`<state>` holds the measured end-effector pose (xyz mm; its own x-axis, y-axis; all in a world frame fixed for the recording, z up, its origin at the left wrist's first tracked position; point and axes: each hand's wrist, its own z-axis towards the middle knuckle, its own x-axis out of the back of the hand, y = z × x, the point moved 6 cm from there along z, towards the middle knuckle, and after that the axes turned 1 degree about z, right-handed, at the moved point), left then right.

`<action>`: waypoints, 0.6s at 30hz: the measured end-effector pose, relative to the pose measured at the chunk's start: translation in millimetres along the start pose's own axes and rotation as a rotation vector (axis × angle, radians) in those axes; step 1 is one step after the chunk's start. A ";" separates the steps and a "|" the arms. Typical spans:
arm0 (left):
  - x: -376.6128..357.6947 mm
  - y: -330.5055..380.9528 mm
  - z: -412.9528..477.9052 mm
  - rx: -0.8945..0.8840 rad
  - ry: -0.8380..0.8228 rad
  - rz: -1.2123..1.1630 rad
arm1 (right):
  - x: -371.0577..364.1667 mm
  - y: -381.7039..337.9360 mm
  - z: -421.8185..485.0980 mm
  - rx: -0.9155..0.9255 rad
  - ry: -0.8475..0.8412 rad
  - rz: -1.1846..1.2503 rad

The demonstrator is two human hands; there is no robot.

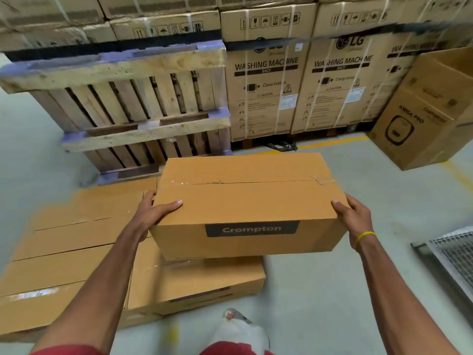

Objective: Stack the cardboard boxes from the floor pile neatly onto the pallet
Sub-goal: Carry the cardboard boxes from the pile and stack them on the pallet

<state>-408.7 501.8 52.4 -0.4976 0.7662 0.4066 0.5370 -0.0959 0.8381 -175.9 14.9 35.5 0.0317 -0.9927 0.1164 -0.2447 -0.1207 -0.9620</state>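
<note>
Two grips, left hand (156, 212) and right hand (354, 213), curl round the Crompton-labelled box (245, 201).

Hidden, cropped & blurred bits
Fingertips of left hand (153, 212) & right hand (354, 213) wrap the ends of the Crompton box (245, 201), out of sight. That box covers pt of the floor box (204, 280) under it. Near-left box (38, 298): label smeared, unreadable. LG washing machine boxes (266, 80): fine print too small to read; upper row cut by top edge. Amiga Pro box (422, 124) & wire mesh panel (453, 254) cropped at rt edge. Dark object (281, 146) on floor at their foot: can't tell what. Shoe (240, 326) blurred.
</note>
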 end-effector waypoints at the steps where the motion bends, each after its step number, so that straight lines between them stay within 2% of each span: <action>1: -1.8 7.0 11.3 0.002 0.010 -0.005 | -4.5 -6.3 11.2 0.016 -0.016 -0.010; 10: -19.3 62.1 104.0 -0.013 0.084 -0.105 | -50.8 -69.3 113.9 0.100 -0.050 -0.085; 18: 16.6 89.4 178.7 0.015 0.205 -0.144 | -152.4 -113.4 213.5 0.151 -0.168 -0.118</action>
<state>-247.2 619.5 69.0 -0.6968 0.6263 0.3496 0.4595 0.0154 0.8881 53.9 180.3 74.2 0.2149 -0.9559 0.2000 -0.0824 -0.2218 -0.9716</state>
